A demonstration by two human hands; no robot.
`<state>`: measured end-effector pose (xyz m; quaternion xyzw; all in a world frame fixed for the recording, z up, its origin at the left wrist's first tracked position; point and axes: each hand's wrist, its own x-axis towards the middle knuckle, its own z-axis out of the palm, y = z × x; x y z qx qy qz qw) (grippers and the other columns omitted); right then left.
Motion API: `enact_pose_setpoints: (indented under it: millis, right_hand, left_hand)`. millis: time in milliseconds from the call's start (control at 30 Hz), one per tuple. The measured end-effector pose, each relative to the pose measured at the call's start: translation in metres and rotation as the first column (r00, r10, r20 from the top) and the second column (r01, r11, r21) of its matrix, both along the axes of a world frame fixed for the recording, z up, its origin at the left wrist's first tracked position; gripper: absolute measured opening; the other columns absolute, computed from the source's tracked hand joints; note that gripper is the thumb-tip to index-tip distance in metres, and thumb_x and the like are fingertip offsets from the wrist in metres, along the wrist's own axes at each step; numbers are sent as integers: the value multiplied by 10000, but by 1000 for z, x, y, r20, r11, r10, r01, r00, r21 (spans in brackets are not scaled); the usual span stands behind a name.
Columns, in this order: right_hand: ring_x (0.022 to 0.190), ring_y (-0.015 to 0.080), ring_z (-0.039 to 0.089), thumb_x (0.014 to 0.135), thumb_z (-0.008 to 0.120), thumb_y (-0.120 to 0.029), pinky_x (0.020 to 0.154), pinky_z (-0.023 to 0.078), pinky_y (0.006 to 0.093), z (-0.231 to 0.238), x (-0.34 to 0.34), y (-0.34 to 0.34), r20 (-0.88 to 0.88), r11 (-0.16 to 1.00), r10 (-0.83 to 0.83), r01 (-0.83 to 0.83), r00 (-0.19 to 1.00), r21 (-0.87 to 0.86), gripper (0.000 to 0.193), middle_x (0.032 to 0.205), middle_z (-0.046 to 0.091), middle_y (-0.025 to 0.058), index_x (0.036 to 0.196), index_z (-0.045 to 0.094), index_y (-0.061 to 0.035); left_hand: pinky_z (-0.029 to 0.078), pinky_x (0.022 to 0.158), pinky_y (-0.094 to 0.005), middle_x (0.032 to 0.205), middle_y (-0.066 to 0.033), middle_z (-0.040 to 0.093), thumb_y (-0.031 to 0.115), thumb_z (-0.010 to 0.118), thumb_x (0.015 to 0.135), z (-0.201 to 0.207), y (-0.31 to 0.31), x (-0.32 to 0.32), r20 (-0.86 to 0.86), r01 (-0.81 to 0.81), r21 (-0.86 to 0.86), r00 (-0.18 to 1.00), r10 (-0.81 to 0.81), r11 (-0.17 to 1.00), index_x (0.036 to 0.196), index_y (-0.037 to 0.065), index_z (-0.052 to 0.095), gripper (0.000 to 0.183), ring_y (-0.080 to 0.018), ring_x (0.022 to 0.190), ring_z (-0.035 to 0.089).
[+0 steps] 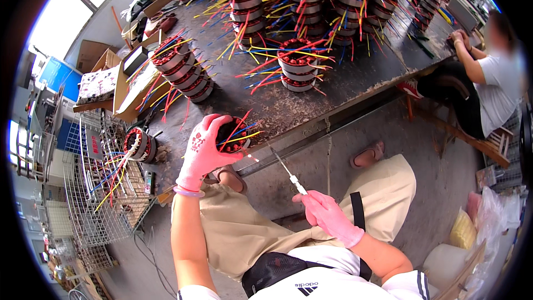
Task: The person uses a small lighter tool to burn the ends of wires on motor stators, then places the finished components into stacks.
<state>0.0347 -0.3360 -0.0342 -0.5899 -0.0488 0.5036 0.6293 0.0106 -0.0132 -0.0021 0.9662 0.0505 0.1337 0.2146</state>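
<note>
Holding the stator [235, 144] at the edge of the counter [288, 114] with the left grip [205, 145] curled round its rim; pinching the tool [294, 180] in the right grip [328, 215]. Could nick wires [240, 132] by slipping, or tip the stator by loosening the left hold.

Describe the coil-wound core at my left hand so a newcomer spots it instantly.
Start with the dark, worn tabletop crowded with stacked cores. At its near edge, find the pink-gloved left hand; it holds the coil-wound core, a ring with red windings and red, blue and yellow wires poking out. Unlike its neighbours, it has a hand on it.
</note>
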Motion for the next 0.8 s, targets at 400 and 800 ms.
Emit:
enact_pose_setpoints:
  millis: [400, 800]
  right_hand:
    - [420, 39, 319, 1035, 450, -247, 383, 200, 226, 10, 22, -15, 183, 984, -177, 173, 967, 35, 364, 541, 454, -41, 1120, 608, 69]
    - [383, 51, 310, 1030, 452, -341, 374, 205, 233, 26, 27, -13, 334, 984, -142, 169, 932, -53, 446, 492, 421, -33, 1065, 633, 65]
  left_hand:
    - [273, 1130, -684, 1479, -160, 440, 623, 704, 793, 3, 13, -19, 410, 428, -842, 903, 126, -329, 1485, 44, 332, 976, -364, 1309, 486]
    - [435, 1077, -456, 1475, -156, 450, 681, 621, 833, 22, -19, -43, 443, 410, -878, 892, -94, -249, 1532, 87, 259, 986, -338, 1282, 529]
